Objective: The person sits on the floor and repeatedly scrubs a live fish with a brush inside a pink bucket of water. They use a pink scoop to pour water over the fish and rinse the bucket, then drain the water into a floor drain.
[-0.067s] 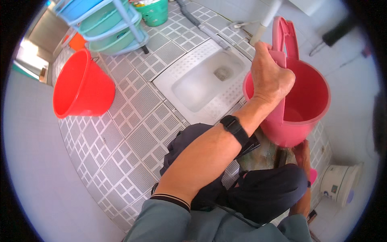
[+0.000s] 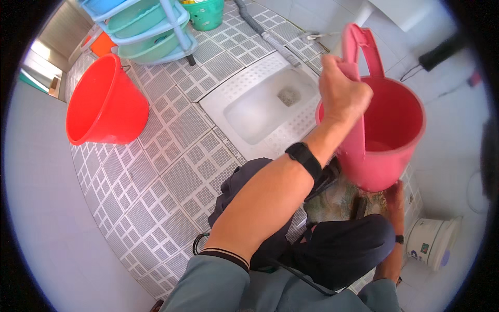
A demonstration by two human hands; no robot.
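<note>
A pink bucket [image 2: 382,169] hangs tilted on the right, its mouth turned partly toward me; no contents can be made out inside. My left hand [image 2: 343,93] is closed around its upright handle, the forearm with a black wrist strap crossing the view. Low at the bucket's base, my right hand [image 2: 393,193] is against the underside, with its fingers hidden behind the bucket. Beyond my left arm, a white squat toilet [image 2: 254,117] is set into the floor. To the left stands a red bucket [image 2: 122,114], tipped in view.
A blue shelf rack [image 2: 179,31] with basins and a green bucket [image 2: 205,14] stand at the back left. A grey hose [image 2: 275,44] runs to the toilet. A white lidded tub [image 2: 429,242] is at the right wall. Patterned tiles [image 2: 189,177] cover the floor.
My left hand and the handle have shifted slightly left against the toilet. The view has moved a little. A bright pink thing by my right wrist is no longer visible.
</note>
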